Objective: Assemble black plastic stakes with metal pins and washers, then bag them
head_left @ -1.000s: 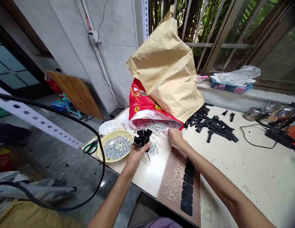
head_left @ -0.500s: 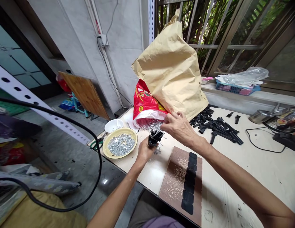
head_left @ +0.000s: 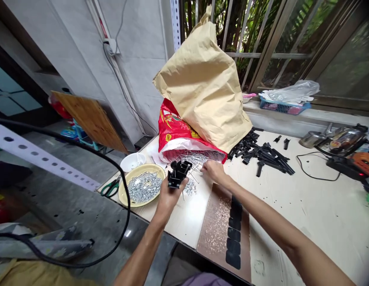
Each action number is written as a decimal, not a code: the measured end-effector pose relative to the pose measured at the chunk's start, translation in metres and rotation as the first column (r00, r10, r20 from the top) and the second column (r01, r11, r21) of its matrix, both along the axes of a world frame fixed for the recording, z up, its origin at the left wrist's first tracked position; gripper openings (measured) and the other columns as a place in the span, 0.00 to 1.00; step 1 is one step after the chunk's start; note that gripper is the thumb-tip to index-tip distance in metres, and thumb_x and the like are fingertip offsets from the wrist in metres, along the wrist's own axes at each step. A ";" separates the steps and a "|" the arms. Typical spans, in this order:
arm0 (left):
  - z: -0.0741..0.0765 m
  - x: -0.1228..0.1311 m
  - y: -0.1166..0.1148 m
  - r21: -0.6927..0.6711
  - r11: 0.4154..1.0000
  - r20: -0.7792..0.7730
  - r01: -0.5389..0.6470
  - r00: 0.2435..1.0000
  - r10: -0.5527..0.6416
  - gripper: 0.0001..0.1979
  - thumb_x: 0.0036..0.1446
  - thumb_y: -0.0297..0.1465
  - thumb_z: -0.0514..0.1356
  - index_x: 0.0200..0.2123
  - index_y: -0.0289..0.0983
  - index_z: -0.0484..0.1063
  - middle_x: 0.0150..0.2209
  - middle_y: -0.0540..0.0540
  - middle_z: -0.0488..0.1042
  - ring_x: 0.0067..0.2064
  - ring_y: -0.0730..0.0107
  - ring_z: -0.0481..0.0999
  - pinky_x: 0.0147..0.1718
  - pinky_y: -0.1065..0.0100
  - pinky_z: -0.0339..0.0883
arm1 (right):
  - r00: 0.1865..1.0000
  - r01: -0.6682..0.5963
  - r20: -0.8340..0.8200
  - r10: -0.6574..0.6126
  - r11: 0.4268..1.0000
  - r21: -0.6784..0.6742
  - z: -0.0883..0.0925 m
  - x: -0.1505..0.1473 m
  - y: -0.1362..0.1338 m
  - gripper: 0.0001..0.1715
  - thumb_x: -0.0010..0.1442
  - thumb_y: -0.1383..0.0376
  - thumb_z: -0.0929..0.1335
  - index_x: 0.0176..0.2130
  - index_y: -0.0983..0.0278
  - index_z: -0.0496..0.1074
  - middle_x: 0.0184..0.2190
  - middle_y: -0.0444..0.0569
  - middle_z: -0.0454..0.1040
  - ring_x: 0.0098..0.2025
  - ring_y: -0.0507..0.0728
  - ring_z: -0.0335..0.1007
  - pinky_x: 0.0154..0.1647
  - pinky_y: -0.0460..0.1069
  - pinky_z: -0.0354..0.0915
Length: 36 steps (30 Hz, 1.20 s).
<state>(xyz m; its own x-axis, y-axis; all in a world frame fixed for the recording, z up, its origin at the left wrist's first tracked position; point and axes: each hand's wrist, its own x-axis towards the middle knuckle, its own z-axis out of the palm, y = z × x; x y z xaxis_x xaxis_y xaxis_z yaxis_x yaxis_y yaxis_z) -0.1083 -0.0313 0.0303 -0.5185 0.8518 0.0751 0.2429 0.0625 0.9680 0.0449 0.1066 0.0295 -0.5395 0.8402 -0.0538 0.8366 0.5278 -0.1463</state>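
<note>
Pale worktable (head_left: 306, 214) set against a tiled wall and a barred window (head_left: 262, 39), seen from above and behind the person's forearms. At the far edge a brown paper sack (head_left: 202, 87) leans over a red bag (head_left: 178, 135), from whose open mouth a spill of long nails (head_left: 196, 160) fans onto the tabletop. Left hand (head_left: 168, 194) is raised above the table's near-left part, fingers closed around a bundle of black plastic pieces (head_left: 178, 172) held upright just in front of the nails. Right hand (head_left: 212, 171) lies low on the table at the edge of the spill, fingers bent and resting among the nails — whether it grips one cannot be told. Left of the hands stand a yellow dish (head_left: 121, 192) heaped with small silvery parts (head_left: 144, 184), a white bowl (head_left: 131, 161) and green-handled scissors (head_left: 111, 186). Under the right forearm lies a brown board (head_left: 217, 226) bearing a row of black pads (head_left: 234, 234); a heap of black strips (head_left: 264, 153) lies right of the sack.
</note>
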 end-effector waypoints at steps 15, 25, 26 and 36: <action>-0.010 -0.005 0.012 -0.100 0.976 0.559 0.193 0.822 -0.105 0.17 0.36 0.32 0.71 0.31 0.31 0.73 0.25 0.45 0.75 0.24 0.71 0.73 0.25 0.69 0.68 | 0.866 -0.223 -0.373 0.333 0.924 0.310 0.069 0.044 0.007 0.12 0.64 0.64 0.60 0.40 0.65 0.70 0.35 0.50 0.73 0.36 0.54 0.68 0.38 0.46 0.61; -0.007 0.014 0.026 -0.142 0.962 0.289 0.235 0.939 -0.186 0.11 0.37 0.31 0.67 0.24 0.32 0.71 0.20 0.50 0.70 0.20 0.73 0.68 0.20 0.71 0.61 | 0.714 -0.569 -0.234 0.660 0.741 0.355 0.128 0.021 -0.032 0.14 0.66 0.67 0.59 0.35 0.66 0.72 0.32 0.49 0.68 0.34 0.51 0.61 0.34 0.46 0.57; -0.007 0.016 0.028 -0.134 0.963 0.251 0.235 0.948 -0.196 0.10 0.37 0.31 0.67 0.24 0.32 0.71 0.19 0.51 0.69 0.20 0.74 0.67 0.20 0.71 0.60 | 0.710 -0.591 -0.206 0.674 0.728 0.347 0.130 0.019 -0.033 0.14 0.65 0.68 0.59 0.35 0.66 0.72 0.32 0.49 0.68 0.34 0.51 0.61 0.34 0.46 0.58; 0.029 0.031 0.032 0.149 0.987 0.109 0.053 0.992 -0.069 0.15 0.41 0.36 0.67 0.33 0.34 0.73 0.29 0.48 0.74 0.31 0.69 0.71 0.31 0.70 0.64 | 0.639 -0.313 -0.638 0.430 0.903 0.294 0.124 0.055 -0.026 0.24 0.61 0.59 0.65 0.56 0.61 0.63 0.50 0.53 0.69 0.42 0.54 0.69 0.45 0.52 0.66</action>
<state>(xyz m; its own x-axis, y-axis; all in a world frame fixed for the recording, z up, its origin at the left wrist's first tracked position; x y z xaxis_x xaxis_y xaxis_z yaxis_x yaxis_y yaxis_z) -0.0773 0.0002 0.0593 -0.4782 0.8664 0.1439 0.1297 -0.0923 0.9872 0.0998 0.0804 0.1532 -0.6459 0.5263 0.5531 0.2667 0.8343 -0.4825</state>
